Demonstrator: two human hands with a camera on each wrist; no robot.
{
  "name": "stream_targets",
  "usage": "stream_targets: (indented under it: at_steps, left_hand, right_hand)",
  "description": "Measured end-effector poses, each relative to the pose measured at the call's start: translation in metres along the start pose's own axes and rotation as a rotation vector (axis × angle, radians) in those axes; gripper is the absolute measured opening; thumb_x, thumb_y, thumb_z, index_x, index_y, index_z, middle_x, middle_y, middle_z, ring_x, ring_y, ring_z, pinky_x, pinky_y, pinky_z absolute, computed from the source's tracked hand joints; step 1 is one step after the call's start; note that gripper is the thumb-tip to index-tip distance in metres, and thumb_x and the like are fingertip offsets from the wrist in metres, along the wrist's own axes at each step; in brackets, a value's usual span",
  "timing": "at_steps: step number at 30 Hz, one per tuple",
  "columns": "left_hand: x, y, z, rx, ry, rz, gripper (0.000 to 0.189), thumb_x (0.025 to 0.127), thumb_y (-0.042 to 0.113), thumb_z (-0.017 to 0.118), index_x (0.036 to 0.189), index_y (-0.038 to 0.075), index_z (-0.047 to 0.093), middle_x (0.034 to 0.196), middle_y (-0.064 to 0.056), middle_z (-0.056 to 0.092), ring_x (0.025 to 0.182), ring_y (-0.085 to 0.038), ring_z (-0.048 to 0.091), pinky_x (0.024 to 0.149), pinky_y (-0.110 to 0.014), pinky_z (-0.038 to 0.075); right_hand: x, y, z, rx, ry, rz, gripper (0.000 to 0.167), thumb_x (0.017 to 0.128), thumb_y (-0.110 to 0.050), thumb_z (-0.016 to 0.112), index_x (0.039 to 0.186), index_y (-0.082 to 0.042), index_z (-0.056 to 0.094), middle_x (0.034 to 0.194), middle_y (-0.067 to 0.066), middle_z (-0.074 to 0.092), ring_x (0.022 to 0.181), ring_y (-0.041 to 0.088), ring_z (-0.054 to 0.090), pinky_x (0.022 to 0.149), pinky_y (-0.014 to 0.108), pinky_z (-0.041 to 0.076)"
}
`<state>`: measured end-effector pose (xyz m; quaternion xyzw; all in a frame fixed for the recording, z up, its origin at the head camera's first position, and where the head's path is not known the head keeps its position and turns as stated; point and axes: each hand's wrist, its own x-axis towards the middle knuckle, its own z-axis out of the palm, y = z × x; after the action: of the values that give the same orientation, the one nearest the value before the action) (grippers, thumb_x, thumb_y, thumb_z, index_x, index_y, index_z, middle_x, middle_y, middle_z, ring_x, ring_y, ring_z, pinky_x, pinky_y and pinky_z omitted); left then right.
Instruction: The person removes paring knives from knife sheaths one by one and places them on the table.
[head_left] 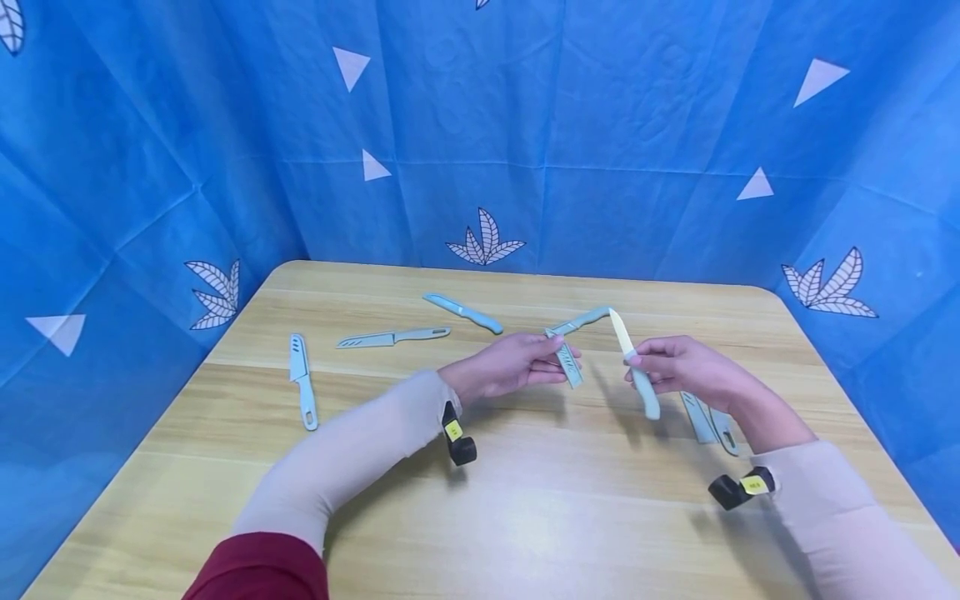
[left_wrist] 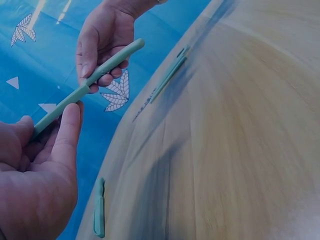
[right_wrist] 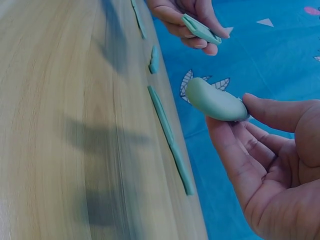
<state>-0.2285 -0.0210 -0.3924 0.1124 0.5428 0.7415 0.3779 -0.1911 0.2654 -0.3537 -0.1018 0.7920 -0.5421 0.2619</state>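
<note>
In the head view, my left hand [head_left: 517, 367] pinches a pale green-blue knife sheath [head_left: 566, 365] with slots between thumb and fingers. To its right, my right hand [head_left: 690, 367] grips a small knife [head_left: 643, 392] by its curved handle; the bare pale blade points up and away. Sheath and knife are apart, both held above the table. In the left wrist view the sheath [left_wrist: 60, 109] and knife handle [left_wrist: 115, 62] overlap in line. The right wrist view shows the handle [right_wrist: 215, 102] end-on, hiding most of the blade, with the sheath [right_wrist: 200, 30] beyond.
On the wooden table [head_left: 510, 517] lie several matching sheathed knives: one at the left [head_left: 302, 379], others toward the back, and another knife [head_left: 587, 319] just behind the hands. A slotted sheath [head_left: 699, 417] and a looped handle [head_left: 723, 429] lie partly hidden under the right wrist. Blue curtains surround the table.
</note>
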Motion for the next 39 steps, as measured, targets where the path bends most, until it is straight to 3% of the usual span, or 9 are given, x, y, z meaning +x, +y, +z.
stream_targets:
  at_steps: [7,14,35,39]
  left_hand:
    - [0.009,0.000,0.006,0.009,-0.010,-0.017,0.036,0.104,0.022,0.049,0.125,-0.006,0.058,0.118,-0.023,0.064,0.108,-0.031,0.064,0.095,-0.034,0.054]
    - [0.017,-0.002,0.011,0.013,-0.030,-0.029,0.036,0.103,0.021,0.051,0.124,-0.007,0.059,0.117,-0.023,0.065,0.105,-0.031,0.066,0.095,-0.036,0.054]
    - [0.044,-0.011,0.034,0.038,-0.020,-0.069,0.037,0.104,0.019,0.049,0.124,-0.010,0.056,0.114,-0.026,0.065,0.094,-0.030,0.069,0.089,-0.037,0.058]
    - [0.049,-0.014,0.037,0.060,-0.025,-0.071,0.035,0.103,0.020,0.051,0.123,-0.008,0.059,0.116,-0.026,0.064,0.095,-0.029,0.068,0.088,-0.035,0.058]
  right_hand:
    - [-0.004,0.002,-0.006,-0.001,0.002,-0.011,0.035,0.101,-0.021,0.057,0.117,0.010,0.054,0.111,0.027,0.065,0.106,0.035,0.064,0.088,0.036,0.058]
    - [-0.007,0.004,-0.009,-0.001,-0.001,0.000,0.040,0.101,-0.019,0.056,0.120,0.015,0.050,0.109,0.024,0.066,0.103,0.031,0.066,0.087,0.036,0.058]
    - [-0.010,0.015,-0.016,-0.038,0.022,0.030,0.045,0.101,-0.023,0.056,0.124,0.015,0.049,0.110,0.020,0.062,0.109,0.037,0.061,0.089,0.034,0.057]
    - [-0.010,0.017,-0.018,-0.043,0.033,0.046,0.045,0.101,-0.024,0.057,0.124,0.013,0.049,0.111,0.019,0.059,0.105,0.032,0.062,0.088,0.034,0.057]
